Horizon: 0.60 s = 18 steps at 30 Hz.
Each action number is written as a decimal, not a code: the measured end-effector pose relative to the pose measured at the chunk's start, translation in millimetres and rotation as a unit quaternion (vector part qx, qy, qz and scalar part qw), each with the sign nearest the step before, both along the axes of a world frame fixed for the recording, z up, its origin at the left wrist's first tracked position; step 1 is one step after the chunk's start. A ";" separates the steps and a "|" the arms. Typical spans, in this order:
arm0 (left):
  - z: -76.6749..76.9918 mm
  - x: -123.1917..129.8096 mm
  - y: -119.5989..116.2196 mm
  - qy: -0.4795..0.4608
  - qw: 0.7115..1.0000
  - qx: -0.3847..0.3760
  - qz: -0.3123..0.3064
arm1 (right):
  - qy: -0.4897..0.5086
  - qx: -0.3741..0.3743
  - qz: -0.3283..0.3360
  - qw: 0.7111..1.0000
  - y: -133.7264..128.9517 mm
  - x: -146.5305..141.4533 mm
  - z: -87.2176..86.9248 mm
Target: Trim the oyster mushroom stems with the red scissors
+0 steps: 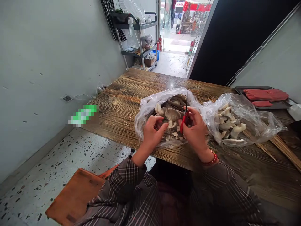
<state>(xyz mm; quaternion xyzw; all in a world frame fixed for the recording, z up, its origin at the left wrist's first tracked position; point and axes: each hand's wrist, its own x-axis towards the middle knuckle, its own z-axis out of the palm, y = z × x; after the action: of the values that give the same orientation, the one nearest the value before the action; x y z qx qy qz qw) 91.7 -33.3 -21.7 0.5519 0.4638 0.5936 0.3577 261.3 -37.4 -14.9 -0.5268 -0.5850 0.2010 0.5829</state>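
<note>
My right hand (195,128) grips red-handled scissors (182,125), whose dark blades point up and away from me. Curved over the near left part of an open clear plastic bag (146,105), my left hand (153,131) has its thumb and fingers apart, with nothing visible between them. Between the two hands, greyish oyster mushrooms (172,115) lie in that bag; one cluster is close to my right fingertips, and I cannot tell whether they touch it. Small pale trimmings (176,134) are scattered at the near side of the bag.
Right of my right hand, a second plastic bag (258,125) holds mushroom pieces (227,122). Thin wooden skewers (283,150) lie beside and under it. A dark tray (240,91) with reddish slabs (265,94) stands at the back right of the wooden table (113,116). An orange stool (75,194) is at lower left.
</note>
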 end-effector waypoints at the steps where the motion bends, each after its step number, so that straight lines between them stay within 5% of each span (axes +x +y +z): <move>1: 0.7 2.5 -1.4 0.009 0.999 -0.015 -0.027 | -0.018 0.013 0.001 1.000 -1.8 -0.9 0.8; 6: -3.1 10.3 -6.0 -0.006 0.996 -0.066 -0.067 | -0.051 0.067 0.043 0.996 -9.4 -6.0 4.3; 18: 2.0 27.5 -10.0 -0.307 0.940 -0.145 -0.029 | 0.052 0.031 0.033 0.998 11.5 -4.7 -13.6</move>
<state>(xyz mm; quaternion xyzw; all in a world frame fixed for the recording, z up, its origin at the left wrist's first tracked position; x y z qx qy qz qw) 119.2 -43.3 -19.8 0.2982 0.3963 0.6503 0.5754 256.6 -25.9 -28.5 -0.4778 -0.5768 0.2289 0.6217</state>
